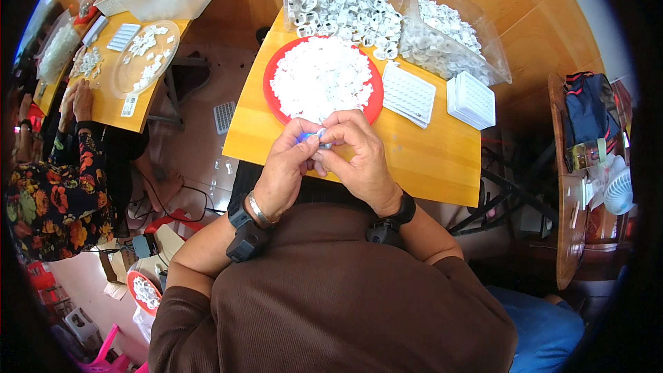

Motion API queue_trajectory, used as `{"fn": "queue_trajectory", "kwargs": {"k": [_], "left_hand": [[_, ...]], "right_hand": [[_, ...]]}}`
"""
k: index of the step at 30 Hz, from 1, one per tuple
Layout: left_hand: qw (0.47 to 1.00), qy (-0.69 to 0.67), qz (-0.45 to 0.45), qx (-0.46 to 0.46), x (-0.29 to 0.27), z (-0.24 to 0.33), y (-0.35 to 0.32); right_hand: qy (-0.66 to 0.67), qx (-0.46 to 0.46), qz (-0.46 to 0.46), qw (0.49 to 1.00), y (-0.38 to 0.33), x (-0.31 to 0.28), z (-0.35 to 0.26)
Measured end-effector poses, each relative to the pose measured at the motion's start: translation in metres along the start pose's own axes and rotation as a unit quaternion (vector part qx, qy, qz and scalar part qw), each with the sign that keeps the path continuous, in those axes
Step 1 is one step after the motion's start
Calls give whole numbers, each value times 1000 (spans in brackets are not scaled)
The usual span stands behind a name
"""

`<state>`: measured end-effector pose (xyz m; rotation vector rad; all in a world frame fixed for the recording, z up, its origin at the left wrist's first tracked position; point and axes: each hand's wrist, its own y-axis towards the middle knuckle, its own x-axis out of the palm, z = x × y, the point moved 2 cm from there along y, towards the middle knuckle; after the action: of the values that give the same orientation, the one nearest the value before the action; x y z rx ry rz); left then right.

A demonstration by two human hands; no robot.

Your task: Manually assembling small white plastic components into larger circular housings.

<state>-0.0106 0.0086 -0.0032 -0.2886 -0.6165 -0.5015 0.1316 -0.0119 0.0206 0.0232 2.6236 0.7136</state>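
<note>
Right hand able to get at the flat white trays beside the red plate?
Likely yes: the right hand is close, with only tabletop visible between it and the flat white trays. It seems busy pinching a small part, though.

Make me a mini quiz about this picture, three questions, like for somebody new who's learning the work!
1. True or false: the round red tray is bare, with nothing on it.

2. On which side does the person wear the silver bracelet? A) left B) right C) both

3. Fill the gap: the left hand and right hand hold a small piece between their ____.

Key:
1. False: white parts are heaped on it.
2. A
3. Fingers
</note>
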Motion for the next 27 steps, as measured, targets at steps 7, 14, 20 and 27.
{"fn": "queue_trajectory", "kwargs": {"k": [7,14,20,27], "left_hand": [[999,16,-28,24,10,1,-23],[996,32,-53,61,24,4,-48],[994,59,-30,85,36,7,-68],[985,122,-38,120,32,8,-79]], "right_hand": [[-18,-26,4,999,-12,-4,-30],[-42,-80,18,996,-27,-9,-53],[-33,-117,20,992,-35,-11,-68],[-47,-153,26,987,-41,-13,-78]]}}
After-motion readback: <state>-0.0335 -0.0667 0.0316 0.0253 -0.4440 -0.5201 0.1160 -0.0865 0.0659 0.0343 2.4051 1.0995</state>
